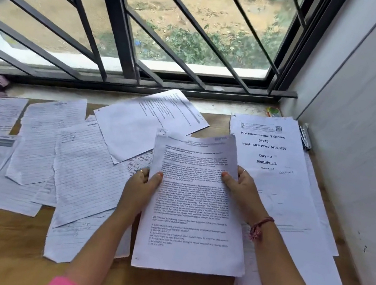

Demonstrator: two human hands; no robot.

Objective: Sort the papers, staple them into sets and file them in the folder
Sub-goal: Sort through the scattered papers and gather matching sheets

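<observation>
Barred window panes [152, 23] rise behind our wooden table [2, 235], which sits in a corner against a white wall [373, 124]. We hold a printed sheaf of papers [195, 206] above the table, our left hand [142, 184] pinching its left edge, thumb on top, and our right hand [242, 187] pinching its right edge the same way. Ruled handwritten sheets [85, 174] lie scattered to the left; a "Pre Examination Training" cover page [269, 156] tops a stack to the right. A stapler [305, 136] lies by the wall.
</observation>
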